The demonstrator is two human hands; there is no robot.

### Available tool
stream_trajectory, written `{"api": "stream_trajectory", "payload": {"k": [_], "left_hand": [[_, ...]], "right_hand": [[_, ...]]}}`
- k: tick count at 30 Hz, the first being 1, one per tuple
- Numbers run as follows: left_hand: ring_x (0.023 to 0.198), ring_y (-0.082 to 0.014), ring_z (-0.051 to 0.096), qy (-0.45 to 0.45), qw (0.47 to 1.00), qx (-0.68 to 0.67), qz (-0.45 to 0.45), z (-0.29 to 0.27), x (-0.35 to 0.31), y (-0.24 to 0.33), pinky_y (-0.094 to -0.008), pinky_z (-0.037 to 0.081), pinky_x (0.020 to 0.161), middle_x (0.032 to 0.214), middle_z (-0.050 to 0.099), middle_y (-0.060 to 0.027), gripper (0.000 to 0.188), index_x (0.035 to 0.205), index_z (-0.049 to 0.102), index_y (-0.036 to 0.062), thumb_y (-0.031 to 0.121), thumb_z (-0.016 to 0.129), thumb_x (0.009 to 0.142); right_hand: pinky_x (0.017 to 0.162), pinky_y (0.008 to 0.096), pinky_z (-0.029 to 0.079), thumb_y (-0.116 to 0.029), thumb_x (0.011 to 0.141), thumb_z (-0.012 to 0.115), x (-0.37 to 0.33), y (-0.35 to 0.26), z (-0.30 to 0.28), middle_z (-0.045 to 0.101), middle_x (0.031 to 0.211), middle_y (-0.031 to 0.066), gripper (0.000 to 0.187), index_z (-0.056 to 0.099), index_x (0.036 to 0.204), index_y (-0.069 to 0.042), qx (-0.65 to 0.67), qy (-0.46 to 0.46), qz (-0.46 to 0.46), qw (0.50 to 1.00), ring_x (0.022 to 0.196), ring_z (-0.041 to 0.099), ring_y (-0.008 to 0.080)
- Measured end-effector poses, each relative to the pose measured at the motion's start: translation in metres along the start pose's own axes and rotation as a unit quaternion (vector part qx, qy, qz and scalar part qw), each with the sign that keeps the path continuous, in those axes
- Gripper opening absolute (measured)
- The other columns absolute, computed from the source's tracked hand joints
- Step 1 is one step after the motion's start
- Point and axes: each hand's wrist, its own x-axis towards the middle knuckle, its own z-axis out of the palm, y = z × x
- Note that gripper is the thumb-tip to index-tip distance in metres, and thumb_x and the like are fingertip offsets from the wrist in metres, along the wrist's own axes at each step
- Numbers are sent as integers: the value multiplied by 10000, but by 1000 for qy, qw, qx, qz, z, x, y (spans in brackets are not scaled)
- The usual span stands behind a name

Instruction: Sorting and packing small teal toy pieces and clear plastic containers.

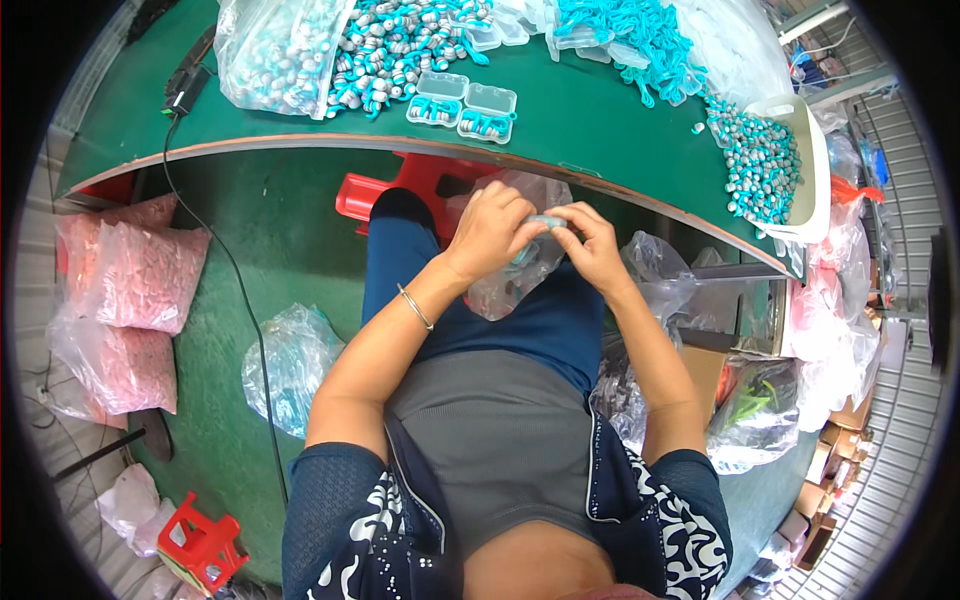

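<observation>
A small clear item [545, 221] with teal colouring is pinched between the fingertips of the left hand [487, 228] and of the right hand [592, 243], above the lap [560, 335], just short of the green table [600, 130]; its exact form cannot be made out. A clear plastic bag [498, 292] is seen beneath it, over the lap. On the table, two open clear cases [487, 112] with teal-and-grey contents are placed side by side, near a heap of teal-and-grey pieces [400, 45]; similar pieces [765, 165] are seen at right, by a white basin [816, 180]
</observation>
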Motion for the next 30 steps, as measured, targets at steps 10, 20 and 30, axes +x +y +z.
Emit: {"api": "stream_trajectory", "payload": {"k": [10,20,30], "left_hand": [[887,-300,602,-117,982,-50,-141,42,-59,-34,-400,445,732,917,617,-101,264,969,643,61,291,664,841],[758,-289,640,-52,958,-34,-281,69,-83,-52,-375,513,689,939,628,-142,322,1079,626,44,193,696,802],[749,-277,640,113,963,-104,-221,5,-42,-24,-348,514,700,880,640,-112,157,936,655,57,55,662,780]], "right_hand": [[681,260,477,-84,828,673,-38,55,35,622,892,69,210,673,1029,-23,54,-76,137,986,762,598,141],[738,378,502,-116,739,711,-61,119,64,643,901,173,311,681,1037,-32,-188,-178,154,954,790,635,287],[779,362,516,-63,774,670,-38,52,33,648,1003,173,283,660,1054,-23,-139,-150,165,965,860,658,288]]}}
